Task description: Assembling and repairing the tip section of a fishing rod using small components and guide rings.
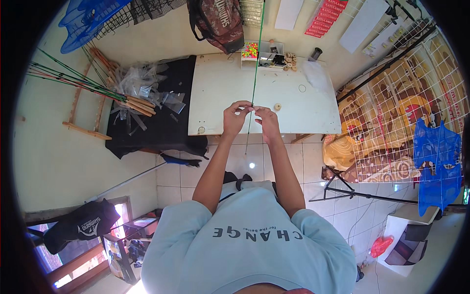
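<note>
The green rod (pixel 255 81) runs across the white table (pixel 220 93), its thin end past the near edge. The left hand (pixel 236 117) and right hand (pixel 267 121) meet on it, thumbs and forefingers pinched at the rod; any small piece between them is too tiny to make out. Work there seems under way, unfinished; a round tan piece (pixel 277 107) lies unheld nearby.

Lettering on shirt, bags and packets

Large dark capitals, with a smaller line alongside, appear upside down across the pale blue shirt (pixel 254 255). White lettering marks the black bag (pixel 73 230) and the camouflage bag (pixel 210 24). Pale capitals repeat down the red packets (pixel 325 18).
</note>
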Action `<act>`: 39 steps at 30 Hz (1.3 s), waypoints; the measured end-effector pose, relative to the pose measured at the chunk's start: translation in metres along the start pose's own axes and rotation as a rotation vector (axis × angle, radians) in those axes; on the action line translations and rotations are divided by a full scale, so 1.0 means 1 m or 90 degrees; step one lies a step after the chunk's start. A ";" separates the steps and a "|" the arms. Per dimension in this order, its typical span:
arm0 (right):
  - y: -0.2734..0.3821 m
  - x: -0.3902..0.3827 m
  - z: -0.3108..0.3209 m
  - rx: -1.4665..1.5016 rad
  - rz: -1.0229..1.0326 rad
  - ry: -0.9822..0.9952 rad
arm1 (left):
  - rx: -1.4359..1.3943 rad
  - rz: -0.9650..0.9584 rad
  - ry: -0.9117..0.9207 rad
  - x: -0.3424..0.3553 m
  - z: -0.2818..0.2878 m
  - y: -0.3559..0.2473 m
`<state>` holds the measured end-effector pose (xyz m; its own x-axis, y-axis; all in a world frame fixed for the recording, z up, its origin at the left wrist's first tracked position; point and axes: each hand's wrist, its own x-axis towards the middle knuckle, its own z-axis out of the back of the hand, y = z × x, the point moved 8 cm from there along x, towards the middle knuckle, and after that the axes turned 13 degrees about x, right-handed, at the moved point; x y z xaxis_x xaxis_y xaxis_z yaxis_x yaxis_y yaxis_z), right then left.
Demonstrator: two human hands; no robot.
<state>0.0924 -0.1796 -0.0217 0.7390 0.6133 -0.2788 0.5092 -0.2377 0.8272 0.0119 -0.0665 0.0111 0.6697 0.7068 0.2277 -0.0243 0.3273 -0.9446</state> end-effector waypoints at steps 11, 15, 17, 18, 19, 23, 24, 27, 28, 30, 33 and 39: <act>-0.004 0.002 0.003 0.036 -0.011 -0.011 | 0.014 -0.010 -0.005 0.000 0.000 0.000; -0.004 -0.001 -0.002 0.060 -0.029 0.001 | 0.026 -0.004 -0.004 -0.001 0.001 0.001; -0.003 -0.002 -0.003 0.067 -0.026 0.016 | 0.029 -0.003 -0.008 -0.002 0.002 0.001; -0.005 -0.001 -0.001 0.071 -0.023 0.015 | 0.028 -0.001 -0.006 -0.002 0.001 0.001; -0.005 0.000 -0.001 0.071 -0.023 0.016 | 0.028 -0.002 -0.006 -0.002 0.001 0.001; 0.002 -0.002 -0.001 0.027 0.005 0.010 | 0.018 -0.005 -0.012 -0.003 0.005 0.001; 0.007 -0.003 -0.003 -0.008 0.025 0.007 | 0.023 0.001 -0.012 -0.003 0.006 0.002; 0.017 -0.005 -0.005 -0.047 0.082 0.022 | 0.025 0.010 -0.014 -0.004 0.005 -0.003; 0.019 -0.006 -0.008 -0.057 0.104 0.037 | 0.025 0.010 -0.015 -0.004 0.005 -0.003; 0.019 -0.007 -0.009 -0.061 0.105 0.038 | 0.010 0.022 -0.012 -0.005 0.004 -0.001; 0.021 -0.004 -0.009 -0.081 0.122 0.031 | 0.007 0.007 -0.012 -0.005 0.002 0.001; 0.024 -0.004 -0.010 -0.070 0.148 0.027 | -0.063 0.001 0.001 -0.006 -0.005 -0.001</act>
<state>0.0978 -0.1799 0.0046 0.8098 0.5839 -0.0565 0.2756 -0.2937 0.9153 0.0113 -0.0741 0.0099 0.6715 0.7056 0.2263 0.0483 0.2631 -0.9636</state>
